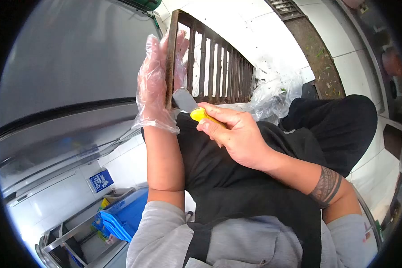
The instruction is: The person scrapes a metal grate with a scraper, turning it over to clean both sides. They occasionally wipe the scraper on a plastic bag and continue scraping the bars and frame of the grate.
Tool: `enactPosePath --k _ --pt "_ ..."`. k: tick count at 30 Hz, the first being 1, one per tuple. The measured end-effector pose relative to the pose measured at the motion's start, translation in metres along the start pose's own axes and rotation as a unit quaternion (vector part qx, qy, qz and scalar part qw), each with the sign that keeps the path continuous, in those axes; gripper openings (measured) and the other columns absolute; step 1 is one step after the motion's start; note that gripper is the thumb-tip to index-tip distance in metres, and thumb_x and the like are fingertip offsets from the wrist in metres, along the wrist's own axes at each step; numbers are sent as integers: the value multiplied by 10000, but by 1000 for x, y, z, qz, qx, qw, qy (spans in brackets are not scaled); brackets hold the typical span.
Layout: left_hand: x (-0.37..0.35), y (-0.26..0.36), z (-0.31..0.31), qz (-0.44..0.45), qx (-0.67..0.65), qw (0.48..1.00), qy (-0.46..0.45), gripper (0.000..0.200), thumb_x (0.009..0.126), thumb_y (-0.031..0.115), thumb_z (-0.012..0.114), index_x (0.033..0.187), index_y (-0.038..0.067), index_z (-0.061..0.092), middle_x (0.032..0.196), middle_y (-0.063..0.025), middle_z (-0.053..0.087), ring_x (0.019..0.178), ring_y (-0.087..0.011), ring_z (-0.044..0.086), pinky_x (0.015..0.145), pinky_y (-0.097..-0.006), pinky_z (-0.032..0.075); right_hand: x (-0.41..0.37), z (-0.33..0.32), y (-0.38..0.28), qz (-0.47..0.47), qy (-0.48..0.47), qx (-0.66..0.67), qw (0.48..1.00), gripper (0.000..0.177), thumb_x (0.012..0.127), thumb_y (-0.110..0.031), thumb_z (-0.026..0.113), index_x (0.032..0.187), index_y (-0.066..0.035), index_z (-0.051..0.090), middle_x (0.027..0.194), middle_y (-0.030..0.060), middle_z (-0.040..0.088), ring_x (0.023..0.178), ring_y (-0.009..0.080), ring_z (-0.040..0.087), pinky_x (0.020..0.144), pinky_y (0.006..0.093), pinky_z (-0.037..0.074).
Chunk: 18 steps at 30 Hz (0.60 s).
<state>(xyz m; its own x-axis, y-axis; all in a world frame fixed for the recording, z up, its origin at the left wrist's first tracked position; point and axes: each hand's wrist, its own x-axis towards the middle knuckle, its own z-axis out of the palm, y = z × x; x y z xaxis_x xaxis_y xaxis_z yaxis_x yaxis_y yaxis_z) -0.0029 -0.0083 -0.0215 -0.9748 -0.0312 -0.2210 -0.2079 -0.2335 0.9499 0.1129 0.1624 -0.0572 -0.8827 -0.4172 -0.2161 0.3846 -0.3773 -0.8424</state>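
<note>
My left hand (154, 85), in a clear plastic glove, grips the near end of a rusty metal drain grate (210, 40) and holds it up on edge. Parallel bars run along the grate away from me to the right. Bare, my right hand (236, 131) is closed round the yellow handle of a scraper (185, 100). The scraper's flat grey blade lies against the lower near corner of the grate, close to the left wrist. Part of the left fingers shows behind the grate frame.
A crumpled clear plastic bag (277, 91) lies on the white tiled floor past the grate. Beyond it runs a dirty drain channel (315, 53) with bits of debris. A grey cabinet (71, 58) stands at left, with a blue bin (131, 214) on a metal rack below.
</note>
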Motion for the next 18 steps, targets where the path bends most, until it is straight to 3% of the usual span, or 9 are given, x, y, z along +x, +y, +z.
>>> enactPosePath --k 1,2,6,9,13,15,16,18 --pt "-2 1 2 10 22 1000 13 806 1103 582 450 1596 -53 391 1619 -204 474 1461 -360 481 1187 -565 376 1 3 3 -5 7 13 1000 409 1067 -153 680 1450 -14 636 1004 10 724 757 46 594 619 214 498" --pt "-3 -1 0 14 12 1000 18 689 1114 447 519 1592 -36 411 1593 -201 513 1459 -351 498 1153 -549 427 2 5 4 -9 14 27 999 410 1070 -144 675 1457 -16 632 991 13 722 742 46 587 610 211 492" --pt "-11 -3 3 70 10 997 -28 622 1114 330 552 1599 -30 404 1570 -197 546 1483 -326 485 1125 -530 465 16 12 3 5 49 50 998 404 1073 -143 670 1454 -15 633 976 21 713 707 45 571 585 206 477" --pt "-2 -5 2 51 38 995 78 491 1120 241 553 1524 -38 528 1447 -108 667 1315 -220 631 1046 -331 529 20 18 6 -45 73 50 995 399 1074 -173 666 1368 97 647 1036 87 736 839 111 615 776 281 529" --pt "0 -13 0 40 31 993 106 482 1122 236 541 1518 -38 537 1441 -107 672 1267 -175 642 1045 -305 514 14 17 6 -90 96 -5 991 358 1071 -154 658 1323 101 663 976 99 734 790 118 615 735 292 522" --pt "1 -13 6 37 -52 996 62 474 1119 220 546 1511 -47 538 1447 -121 666 1270 -174 638 1063 -299 501 28 8 -7 -48 95 -58 993 318 1063 -138 656 1284 88 685 986 131 736 823 125 640 758 302 527" --pt "0 -15 6 37 -52 996 61 474 1119 220 546 1511 -47 538 1447 -121 666 1270 -174 638 1063 -299 501 34 8 -6 -80 95 -35 992 281 1055 -124 652 1248 73 702 953 159 732 823 147 666 753 320 528" --pt "2 -22 2 35 -103 993 45 484 1125 234 525 1519 -49 521 1454 -126 662 1226 -168 663 943 -265 542 24 7 -2 -126 115 -96 981 279 1053 -124 654 1241 77 703 941 167 736 823 156 677 751 323 530"
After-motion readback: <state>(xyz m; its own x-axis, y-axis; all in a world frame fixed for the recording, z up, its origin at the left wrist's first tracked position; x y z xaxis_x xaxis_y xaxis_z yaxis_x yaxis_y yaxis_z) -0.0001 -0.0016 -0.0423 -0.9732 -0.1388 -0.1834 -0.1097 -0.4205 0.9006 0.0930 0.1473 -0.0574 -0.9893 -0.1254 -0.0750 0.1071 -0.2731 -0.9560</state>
